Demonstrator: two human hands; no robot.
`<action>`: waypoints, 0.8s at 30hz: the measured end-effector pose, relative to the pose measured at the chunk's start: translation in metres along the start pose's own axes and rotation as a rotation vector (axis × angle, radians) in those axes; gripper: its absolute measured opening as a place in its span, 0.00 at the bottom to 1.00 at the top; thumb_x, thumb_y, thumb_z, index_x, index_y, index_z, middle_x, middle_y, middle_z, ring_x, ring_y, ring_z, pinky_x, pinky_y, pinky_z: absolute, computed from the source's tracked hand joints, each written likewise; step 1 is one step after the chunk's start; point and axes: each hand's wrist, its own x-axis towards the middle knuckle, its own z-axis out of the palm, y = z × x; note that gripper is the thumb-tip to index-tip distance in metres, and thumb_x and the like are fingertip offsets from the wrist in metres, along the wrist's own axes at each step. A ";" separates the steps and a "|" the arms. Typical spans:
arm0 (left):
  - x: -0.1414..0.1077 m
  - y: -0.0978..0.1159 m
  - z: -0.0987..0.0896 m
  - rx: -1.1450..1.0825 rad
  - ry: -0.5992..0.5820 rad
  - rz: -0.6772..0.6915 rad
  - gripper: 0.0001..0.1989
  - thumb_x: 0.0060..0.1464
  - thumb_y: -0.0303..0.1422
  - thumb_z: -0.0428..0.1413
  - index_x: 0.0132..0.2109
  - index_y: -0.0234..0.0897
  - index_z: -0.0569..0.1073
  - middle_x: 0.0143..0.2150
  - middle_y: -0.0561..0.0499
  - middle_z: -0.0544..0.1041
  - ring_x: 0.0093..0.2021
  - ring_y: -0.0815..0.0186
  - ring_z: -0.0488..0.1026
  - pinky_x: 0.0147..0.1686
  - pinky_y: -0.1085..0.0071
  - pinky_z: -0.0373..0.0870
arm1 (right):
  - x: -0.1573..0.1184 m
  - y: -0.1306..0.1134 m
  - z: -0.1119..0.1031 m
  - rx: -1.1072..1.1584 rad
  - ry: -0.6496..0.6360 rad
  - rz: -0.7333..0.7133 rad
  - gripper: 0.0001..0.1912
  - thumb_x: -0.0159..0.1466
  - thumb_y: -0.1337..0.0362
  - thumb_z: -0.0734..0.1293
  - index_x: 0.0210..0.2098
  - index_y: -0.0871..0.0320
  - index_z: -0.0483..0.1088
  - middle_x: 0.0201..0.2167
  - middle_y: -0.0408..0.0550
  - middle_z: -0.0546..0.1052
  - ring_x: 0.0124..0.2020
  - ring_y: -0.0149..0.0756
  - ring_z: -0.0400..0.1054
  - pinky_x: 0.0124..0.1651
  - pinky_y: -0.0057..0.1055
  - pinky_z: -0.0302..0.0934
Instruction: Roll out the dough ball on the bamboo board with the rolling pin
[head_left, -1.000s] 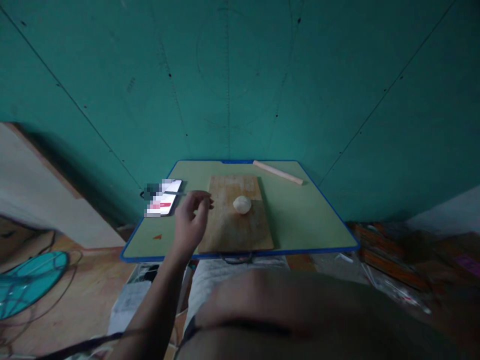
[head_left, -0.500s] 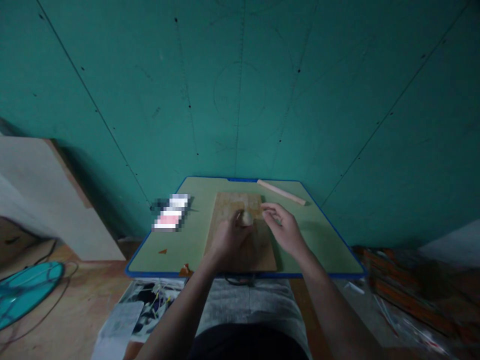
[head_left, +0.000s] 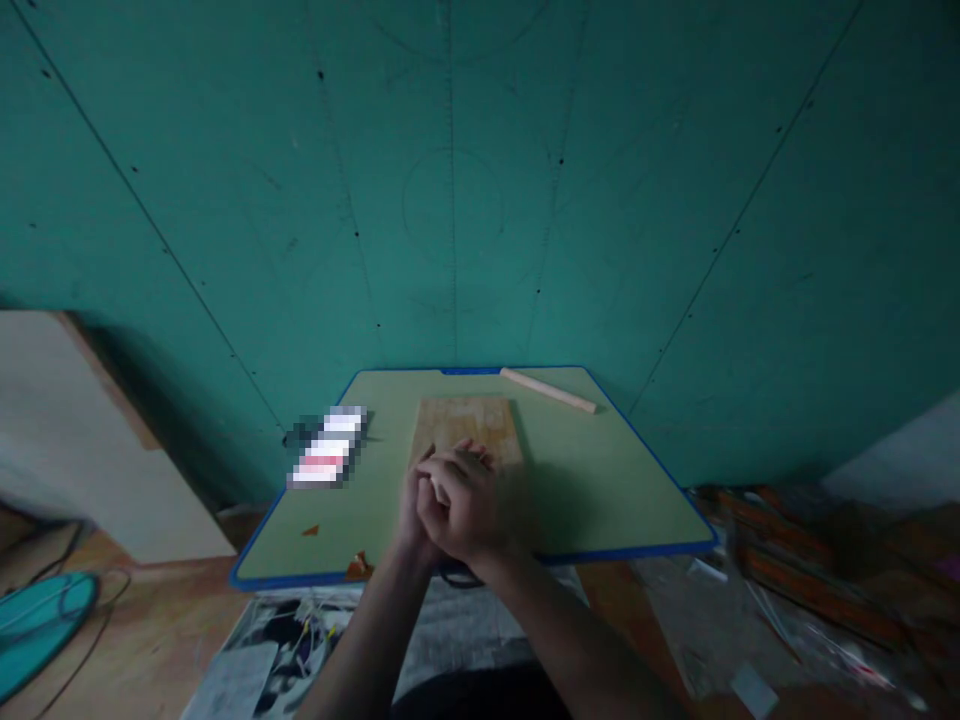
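Observation:
Over the near half of a wooden cutting board [head_left: 465, 408], my two hands are pressed together. My right hand [head_left: 466, 505] lies on top, its fingers curled over my left hand [head_left: 409, 510], which cups from the left and below. A pale bit of a ball of dough [head_left: 441, 494] shows in the gap between them; the rest of it is hidden by my palms. At the back right of the table lies a wooden rolling pin [head_left: 549, 390], touched by neither hand.
The light green table [head_left: 600, 480] has a blue rim and stands against a green wall [head_left: 465, 260]. A blurred-out object [head_left: 328, 448] is at its left. Brown scraps [head_left: 358, 566] lie near the front left edge. A pale panel [head_left: 97, 430] leans at the left.
My right hand, which was apart and to the right, has closed over my left hand and the dough ball. The view has shifted slightly, so the table sits lower and further left.

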 end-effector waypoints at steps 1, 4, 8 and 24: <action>0.004 0.007 -0.005 -0.024 -0.018 -0.031 0.17 0.53 0.47 0.51 0.37 0.38 0.75 0.41 0.45 0.78 0.56 0.52 0.72 0.57 0.58 0.69 | 0.003 0.003 -0.002 -0.036 -0.004 0.028 0.10 0.64 0.64 0.59 0.36 0.55 0.73 0.34 0.49 0.78 0.39 0.39 0.71 0.46 0.36 0.64; 0.014 0.027 -0.014 -0.250 -0.058 -0.214 0.15 0.54 0.41 0.52 0.36 0.33 0.76 0.37 0.43 0.79 0.51 0.52 0.75 0.54 0.56 0.71 | 0.008 0.006 -0.005 -0.098 -0.062 0.023 0.10 0.64 0.65 0.59 0.33 0.54 0.72 0.33 0.48 0.77 0.38 0.39 0.70 0.44 0.35 0.63; 0.015 0.033 -0.014 -0.348 -0.005 -0.194 0.12 0.54 0.38 0.54 0.35 0.33 0.76 0.32 0.47 0.78 0.42 0.56 0.78 0.47 0.61 0.75 | 0.003 -0.003 -0.008 -0.086 -0.130 -0.061 0.13 0.66 0.63 0.58 0.47 0.56 0.70 0.44 0.52 0.76 0.48 0.42 0.68 0.52 0.38 0.61; 0.042 0.079 -0.018 0.023 0.290 -0.092 0.06 0.46 0.30 0.60 0.34 0.35 0.73 0.34 0.49 0.78 0.33 0.67 0.77 0.30 0.73 0.75 | 0.046 0.199 -0.113 -0.838 -0.452 0.659 0.19 0.68 0.62 0.60 0.56 0.62 0.67 0.53 0.61 0.73 0.52 0.46 0.68 0.51 0.36 0.60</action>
